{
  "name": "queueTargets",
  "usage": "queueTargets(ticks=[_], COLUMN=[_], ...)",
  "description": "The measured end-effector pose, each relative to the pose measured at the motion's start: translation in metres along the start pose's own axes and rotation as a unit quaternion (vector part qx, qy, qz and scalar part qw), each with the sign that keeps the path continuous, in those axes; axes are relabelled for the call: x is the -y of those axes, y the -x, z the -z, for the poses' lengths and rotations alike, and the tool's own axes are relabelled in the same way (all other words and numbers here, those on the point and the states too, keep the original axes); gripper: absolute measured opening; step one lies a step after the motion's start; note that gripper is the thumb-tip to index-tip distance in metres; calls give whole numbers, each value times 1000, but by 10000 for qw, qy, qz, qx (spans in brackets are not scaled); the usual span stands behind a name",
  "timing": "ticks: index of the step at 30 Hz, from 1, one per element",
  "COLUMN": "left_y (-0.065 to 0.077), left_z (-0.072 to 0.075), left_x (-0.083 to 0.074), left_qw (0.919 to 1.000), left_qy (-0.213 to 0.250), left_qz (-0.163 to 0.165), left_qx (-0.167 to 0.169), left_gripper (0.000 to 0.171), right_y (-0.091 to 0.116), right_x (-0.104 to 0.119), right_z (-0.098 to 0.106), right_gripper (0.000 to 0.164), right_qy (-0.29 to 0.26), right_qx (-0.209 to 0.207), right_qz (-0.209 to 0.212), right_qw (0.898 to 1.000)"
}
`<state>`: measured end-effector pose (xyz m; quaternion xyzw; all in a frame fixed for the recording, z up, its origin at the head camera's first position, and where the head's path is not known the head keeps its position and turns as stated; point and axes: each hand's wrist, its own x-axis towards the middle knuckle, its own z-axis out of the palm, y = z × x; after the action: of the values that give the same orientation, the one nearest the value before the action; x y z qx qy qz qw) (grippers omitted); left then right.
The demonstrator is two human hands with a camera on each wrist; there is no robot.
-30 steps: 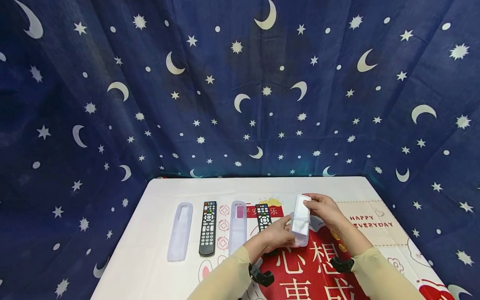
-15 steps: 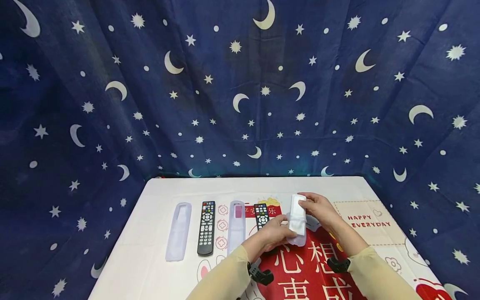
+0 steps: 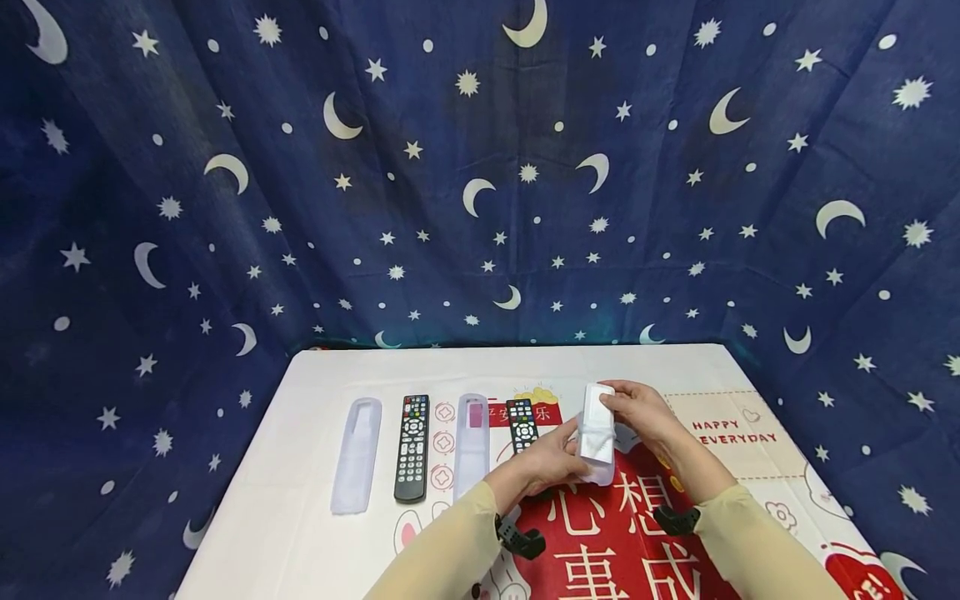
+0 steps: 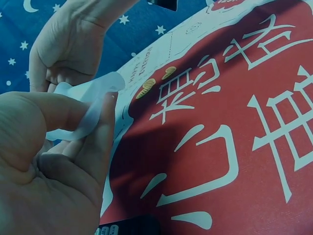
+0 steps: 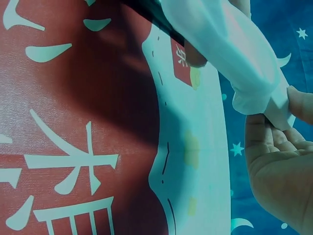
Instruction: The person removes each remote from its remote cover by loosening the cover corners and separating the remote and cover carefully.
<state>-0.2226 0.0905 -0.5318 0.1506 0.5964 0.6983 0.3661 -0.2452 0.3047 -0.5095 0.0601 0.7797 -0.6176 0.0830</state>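
Note:
A white remote control (image 3: 597,407) sits partly inside a translucent soft remote cover (image 3: 602,476), held up over the red part of the tablecloth. With thumb and fingers my left hand (image 3: 550,460) pinches the cover (image 4: 93,105) at its near left side. My right hand (image 3: 647,412) grips the far, bare end of the white remote, thumb on top; the right wrist view shows this end (image 5: 280,111) sticking out of the cover's bunched mouth. The remote's buttons are not visible.
On the table lie a translucent cover (image 3: 356,457), a long black remote (image 3: 412,450), a second cover (image 3: 472,446) and a shorter black remote (image 3: 522,423), partly hidden by my left hand. A blue star-patterned curtain (image 3: 480,208) hangs behind the table (image 3: 315,375).
Both hands keep their holds on the cover and the white remote, which tilt slightly. The head view has shifted a little. The things lying on the table have stayed put.

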Motion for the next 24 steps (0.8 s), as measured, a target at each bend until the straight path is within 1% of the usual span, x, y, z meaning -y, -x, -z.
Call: queueTargets(ticks=[4,9,14,17,20,24], left_y=[2,4,4,3,3,3], left_z=[0,1,3,3,3,1], left_x=[-3,-5,-6,-6,-5,-3], left_qw=[10000,9998,9996,9997,9997,9989], left_qy=[-21,-110,-160,-164,-199,-355], left_qz=[13,101,45,40,86,183], left_qx=[96,132,215,188,55,-250], left_gripper=[91,92,92,92,83,56], right_y=[0,0,-1,-2,-2,-1], right_x=[1,2,5,7,8,9], right_z=[2,2,2,3,4,4], right_gripper=[50,51,51,53,53,54], right_qy=[-158,-292,-276,-225,-294,-303], right_qx=[46,113,63,79,132,249], right_qz=[102,184,200,273,314,312], right_qw=[9998,9993,9994,9993,9990,9987])
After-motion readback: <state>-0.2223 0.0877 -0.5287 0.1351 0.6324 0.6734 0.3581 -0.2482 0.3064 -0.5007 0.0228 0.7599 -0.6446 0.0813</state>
